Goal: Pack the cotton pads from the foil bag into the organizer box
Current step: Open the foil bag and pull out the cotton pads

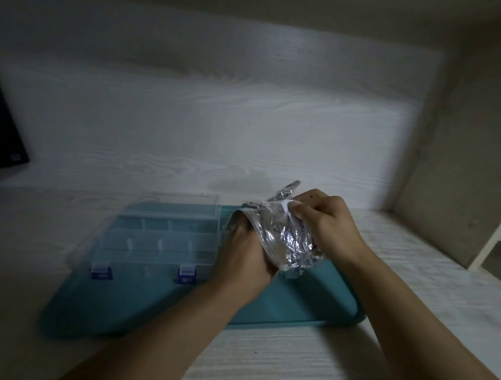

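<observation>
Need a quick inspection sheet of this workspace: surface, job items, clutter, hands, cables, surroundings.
Surface: pale wood-grain desk with a teal rectangular tray on it.
Job's things: crinkled silver foil bag held above the tray; clear plastic organizer box with blue latches on the tray, lid raised; no cotton pads visible.
Clutter: nothing seen.
Grippers: left hand reaches into the bag's mouth; right hand grips the bag.
Cables: nothing seen.
Surroundings: wood-grain back panel; dark screen edge at left.

Left fingers [236,232] inside foil bag [281,236]
</observation>
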